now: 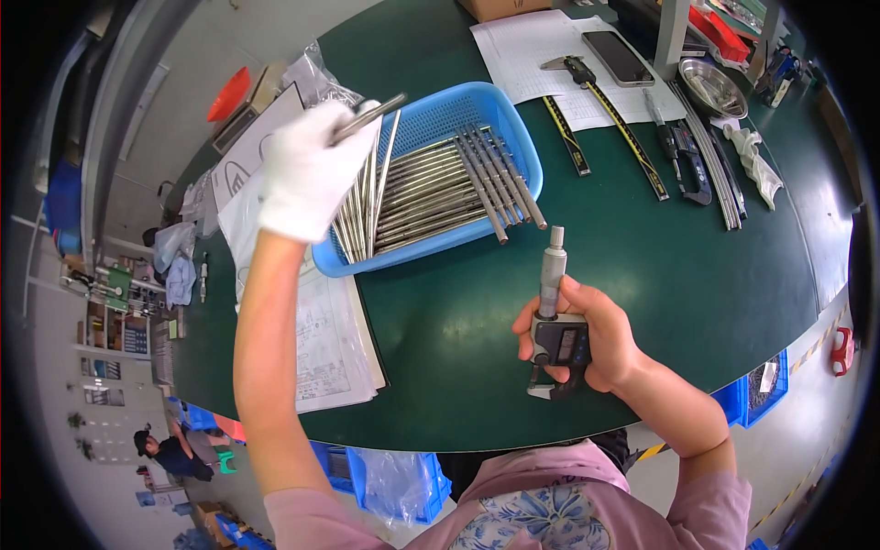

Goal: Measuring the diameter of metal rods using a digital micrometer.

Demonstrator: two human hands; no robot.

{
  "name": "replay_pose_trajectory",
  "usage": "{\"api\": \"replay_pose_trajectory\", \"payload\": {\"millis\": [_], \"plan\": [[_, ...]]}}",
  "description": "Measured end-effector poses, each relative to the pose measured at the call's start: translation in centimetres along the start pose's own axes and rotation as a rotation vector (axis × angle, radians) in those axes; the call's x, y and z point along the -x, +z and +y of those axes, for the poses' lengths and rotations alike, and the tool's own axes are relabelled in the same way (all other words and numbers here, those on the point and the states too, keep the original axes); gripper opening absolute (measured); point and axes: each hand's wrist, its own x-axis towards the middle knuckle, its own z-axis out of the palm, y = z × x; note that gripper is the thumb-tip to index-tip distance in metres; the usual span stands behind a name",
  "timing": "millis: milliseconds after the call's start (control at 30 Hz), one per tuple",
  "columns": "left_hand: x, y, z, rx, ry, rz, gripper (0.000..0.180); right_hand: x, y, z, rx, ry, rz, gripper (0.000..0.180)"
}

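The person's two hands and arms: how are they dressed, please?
The left hand wears a white fabric glove that ends at the wrist. The right hand is bare, with no glove on its fingers. Both forearms are uncovered. Short pink sleeves show near the shoulders, above a flower-patterned front.
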Motion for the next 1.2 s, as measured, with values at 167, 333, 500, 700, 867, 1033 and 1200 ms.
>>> {"api": "replay_pose_trajectory", "payload": {"millis": [167, 333, 500, 700, 867, 1033, 1200], "plan": [[-2.2, 4.6, -4.9, -0.165, -0.527, -0.191, 0.031, 0.1, 0.0, 0.2, -0.055, -0.026, -0.056, 0.050], [-2.0, 6.8, -7.7, -0.267, -0.517, -0.342, 0.038, 0.1, -0.1, -0.1, -0.034, -0.009, -0.053, 0.041], [-2.1, 5.2, -6.4, -0.202, -0.631, -0.290, 0.034, 0.2, -0.1, -0.1, -0.032, -0.036, -0.088, 0.039], [-3.1, -0.2, -2.4, 0.302, -0.740, 0.057, 0.029, 0.3, 0.1, 0.0, -0.040, -0.005, -0.115, 0.039], [-5.1, -1.1, 2.3, 0.708, -0.316, -0.139, 0.026, 0.1, 0.2, 0.2, -0.031, 0.022, -0.104, 0.038], [-4.7, 4.2, 6.3, 0.540, 0.023, -0.094, 0.037, -0.1, 0.1, 0.3, -0.041, 0.019, -0.043, 0.034], [-5.9, 7.0, 4.6, -0.118, 0.843, -0.037, 0.025, 0.0, -0.1, 0.2, -0.055, -0.017, -0.071, 0.034]]}}
